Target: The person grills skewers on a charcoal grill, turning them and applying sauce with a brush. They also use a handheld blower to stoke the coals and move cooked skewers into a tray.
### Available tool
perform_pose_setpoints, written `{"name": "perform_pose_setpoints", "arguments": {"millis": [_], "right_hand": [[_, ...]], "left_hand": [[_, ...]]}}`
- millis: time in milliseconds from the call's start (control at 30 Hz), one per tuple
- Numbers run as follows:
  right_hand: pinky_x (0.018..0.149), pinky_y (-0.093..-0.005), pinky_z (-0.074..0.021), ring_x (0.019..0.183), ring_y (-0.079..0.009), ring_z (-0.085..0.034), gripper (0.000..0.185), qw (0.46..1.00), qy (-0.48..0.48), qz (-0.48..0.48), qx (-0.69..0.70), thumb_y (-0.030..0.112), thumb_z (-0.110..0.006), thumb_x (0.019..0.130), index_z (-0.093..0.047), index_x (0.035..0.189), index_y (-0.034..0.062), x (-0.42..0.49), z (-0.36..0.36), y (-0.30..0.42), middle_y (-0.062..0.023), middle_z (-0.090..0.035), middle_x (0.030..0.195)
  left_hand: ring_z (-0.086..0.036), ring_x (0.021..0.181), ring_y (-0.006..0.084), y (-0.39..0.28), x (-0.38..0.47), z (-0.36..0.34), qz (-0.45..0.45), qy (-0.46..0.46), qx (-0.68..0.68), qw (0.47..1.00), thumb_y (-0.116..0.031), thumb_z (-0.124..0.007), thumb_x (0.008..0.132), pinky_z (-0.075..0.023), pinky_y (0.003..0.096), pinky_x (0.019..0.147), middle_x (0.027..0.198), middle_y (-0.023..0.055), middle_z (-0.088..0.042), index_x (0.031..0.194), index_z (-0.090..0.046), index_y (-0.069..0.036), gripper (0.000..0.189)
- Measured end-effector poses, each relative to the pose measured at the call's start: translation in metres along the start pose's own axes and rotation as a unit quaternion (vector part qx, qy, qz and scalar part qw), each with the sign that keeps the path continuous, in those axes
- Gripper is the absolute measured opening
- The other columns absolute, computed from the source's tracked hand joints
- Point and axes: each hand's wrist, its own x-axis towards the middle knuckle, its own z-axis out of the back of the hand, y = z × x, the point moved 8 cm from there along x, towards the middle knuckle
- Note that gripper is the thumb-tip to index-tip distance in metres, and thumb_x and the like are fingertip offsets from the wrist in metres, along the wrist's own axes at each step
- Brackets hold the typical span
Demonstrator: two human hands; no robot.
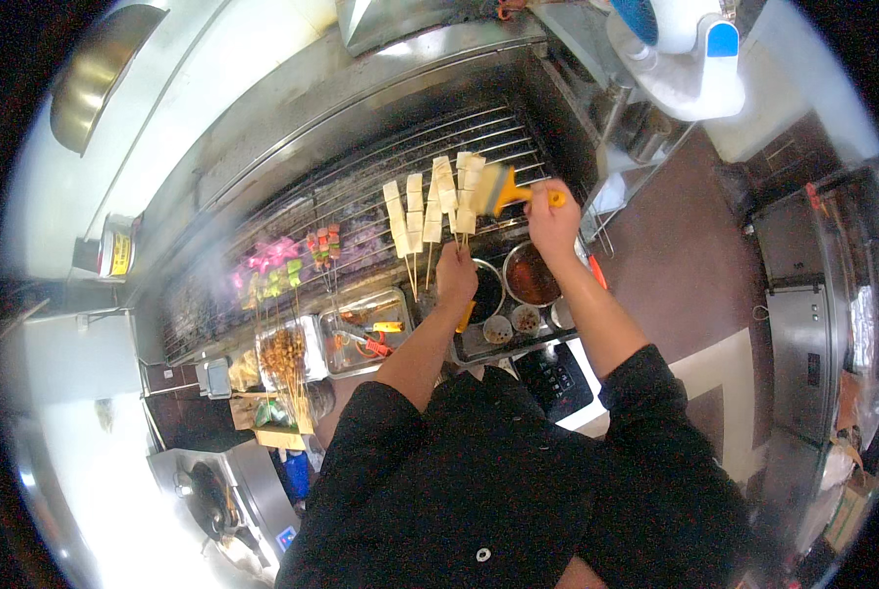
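Observation:
My right hand grips the yellow handle of a wide basting brush. Its blurred bristles are at the rightmost pale tofu-like skewers on the grill grate. With my left hand I hold the stick ends of skewers at the right of the row; how many is hidden by my fingers. More skewers of flat pale squares lie to the left. Below my hands stand a round pan of reddish-brown sauce and a container of dark liquid, the latter partly covered by my left forearm.
Farther left on the grill lie red-and-green skewers and green vegetable skewers. A metal tray holds tools with yellow and red handles. Browned skewers rest beside it. Small seasoning cups stand near an induction cooker.

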Motion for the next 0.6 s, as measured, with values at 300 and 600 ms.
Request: {"name": "perform_pose_setpoints", "arguments": {"millis": [300,600], "right_hand": [[0.053,-0.0249,-0.0479,0.057,-0.0113,-0.061,0.012,0.988,-0.013,-0.083,0.133,0.013,-0.058,0.100,-0.065,0.100,0.0040,0.052,-0.057,0.011,-0.0041,-0.064,0.069],[0.072,-0.0426,-0.0553,0.077,-0.0348,-0.070,0.021,0.973,0.162,-0.043,-0.157,0.022,-0.062,0.090,-0.068,0.098,0.0031,-0.006,-0.083,0.013,-0.0201,-0.071,0.086]], "left_hand": [[-0.048,0.057,0.0158,-0.037,-0.014,-0.009,0.073,-0.053,-0.179,0.980,-0.023,-0.046,0.109,-0.0433,0.0330,0.051,0.069,0.0034,-0.047,0.095,-0.052,-0.005,0.023],[-0.042,0.050,0.0120,-0.014,-0.017,-0.007,0.269,0.036,-0.308,0.912,-0.024,-0.047,0.108,-0.0342,0.0296,0.044,0.069,0.0021,-0.050,0.103,-0.059,-0.002,0.025]]}}
